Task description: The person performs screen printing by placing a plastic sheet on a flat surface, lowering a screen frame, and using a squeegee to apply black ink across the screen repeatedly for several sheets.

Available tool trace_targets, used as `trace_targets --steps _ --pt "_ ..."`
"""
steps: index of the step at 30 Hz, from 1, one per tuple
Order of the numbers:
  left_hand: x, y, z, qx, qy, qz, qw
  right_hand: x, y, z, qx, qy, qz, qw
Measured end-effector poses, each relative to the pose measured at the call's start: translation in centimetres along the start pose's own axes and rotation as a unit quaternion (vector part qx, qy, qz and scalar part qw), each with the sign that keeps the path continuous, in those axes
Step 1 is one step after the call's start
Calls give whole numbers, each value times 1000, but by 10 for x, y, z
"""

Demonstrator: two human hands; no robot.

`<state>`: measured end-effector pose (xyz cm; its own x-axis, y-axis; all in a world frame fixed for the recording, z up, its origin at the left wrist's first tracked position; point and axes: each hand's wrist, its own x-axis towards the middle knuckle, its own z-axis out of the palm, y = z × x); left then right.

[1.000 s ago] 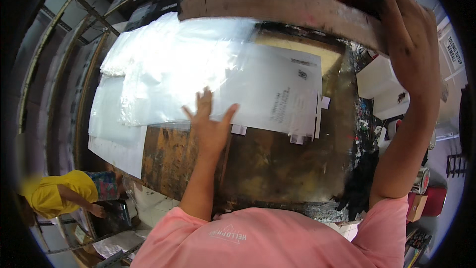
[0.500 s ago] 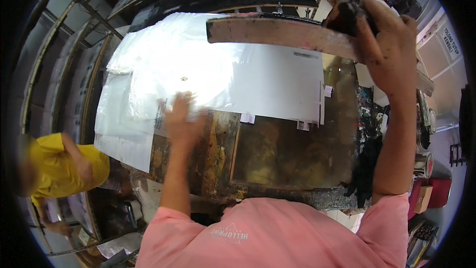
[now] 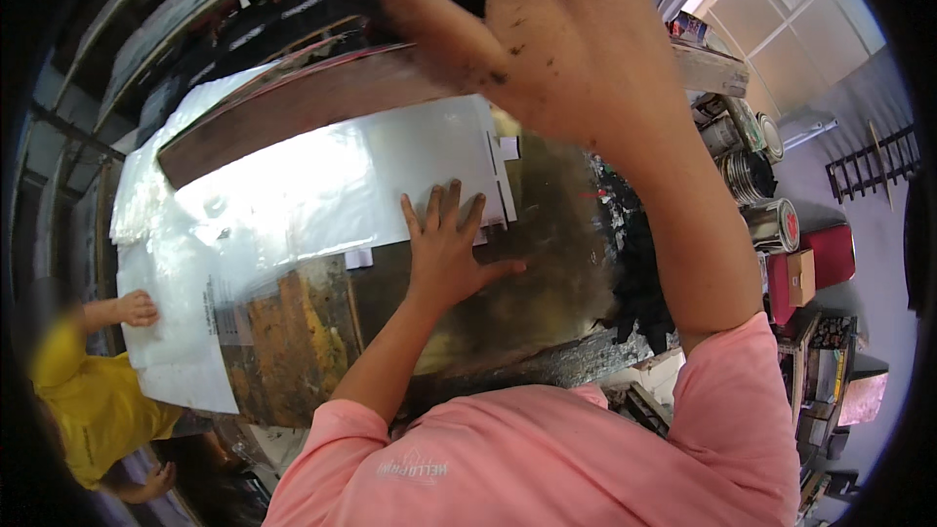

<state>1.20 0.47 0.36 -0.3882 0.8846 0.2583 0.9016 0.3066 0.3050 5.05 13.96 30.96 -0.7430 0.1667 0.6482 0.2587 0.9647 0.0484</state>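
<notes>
My left hand (image 3: 444,249) lies flat with fingers spread over the near right part of a white plastic sheet (image 3: 420,161), its thumb reaching onto the brown stained board (image 3: 547,234). Above the sheet, my raised right hand (image 3: 566,49) is closed around a long ink-stained wooden bar (image 3: 293,122), which looks like the side of a frame. Its fingertips are hidden at the top, and dark stuff shows by the thumb. Beneath the bar the sheet shines brightly, and more clear plastic sheets (image 3: 166,283) spread to the left. Small white paper tabs (image 3: 359,259) stick to the board by the sheet.
At the left, a person in a yellow shirt (image 3: 98,410) rests a hand (image 3: 138,308) at the plastic sheets. Racks with dark printed items (image 3: 264,20) stand behind. Paint tins (image 3: 771,224), a black rag (image 3: 639,293) and a red box (image 3: 830,254) are at the right.
My left hand has moved right from the bright plastic to the sheet's right part and come to rest. The view has shifted right; my right hand still holds the bar. The co-worker's hand has reached the sheets.
</notes>
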Motion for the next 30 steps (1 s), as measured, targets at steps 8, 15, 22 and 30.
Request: trace_targets --steps 8,15,22,30 --pt "-1 1 -4 -8 -20 35 999 -13 15 13 25 4 11 1000" --pt "-3 1 -2 -69 25 57 996 1 15 11 23 26 -6 999" --pt "-38 -65 -129 -453 213 -283 818 -25 11 24 71 -31 -85 993" --pt "-135 -70 -88 -105 162 -246 950 -106 49 192 23 -172 -30 984"
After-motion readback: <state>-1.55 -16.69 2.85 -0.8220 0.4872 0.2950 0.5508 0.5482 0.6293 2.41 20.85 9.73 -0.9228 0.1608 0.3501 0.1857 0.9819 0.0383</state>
